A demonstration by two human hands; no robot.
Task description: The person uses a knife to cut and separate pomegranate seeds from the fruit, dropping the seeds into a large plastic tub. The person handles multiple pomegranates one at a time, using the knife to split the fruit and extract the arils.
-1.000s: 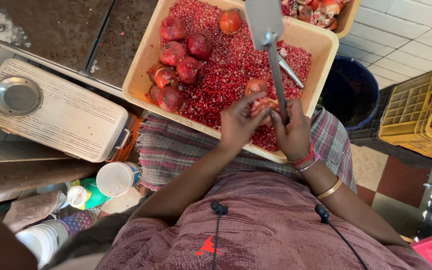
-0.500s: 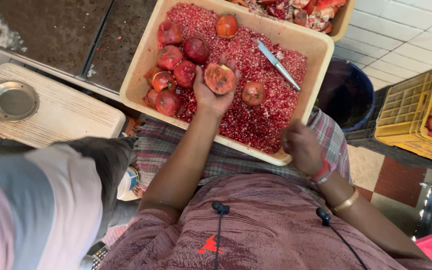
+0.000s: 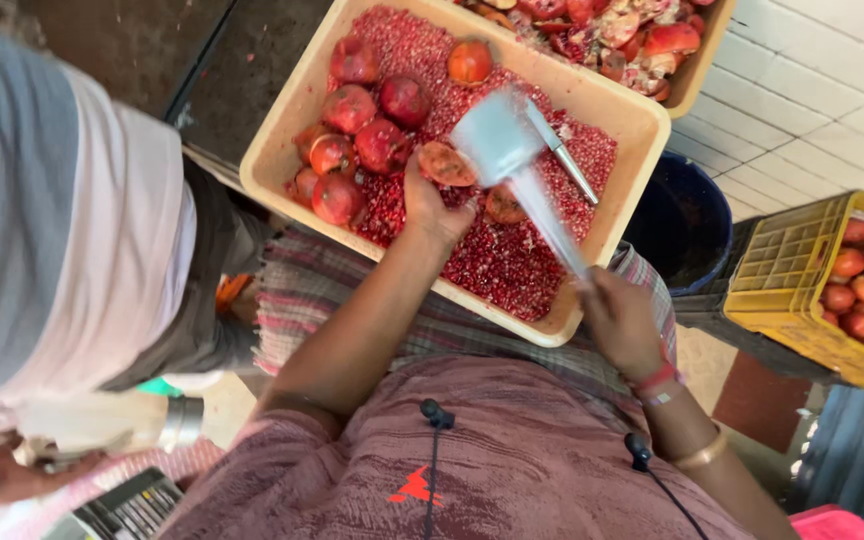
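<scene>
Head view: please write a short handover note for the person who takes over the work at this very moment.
Left hand: holds a cut pomegranate half over the beige plastic tray.
Right hand: grips a blurred flat grey metal beater, raised beside that half.
In the tray: a bed of loose red seeds, several whole red pomegranates at its left side, another cut half, a metal knife.
Done: many seeds are already out.
Left: the held half, the other half, the whole fruits.
Nearby: a second tray of empty peels, a yellow plastic crate of fruit, another person standing close on the left.
</scene>
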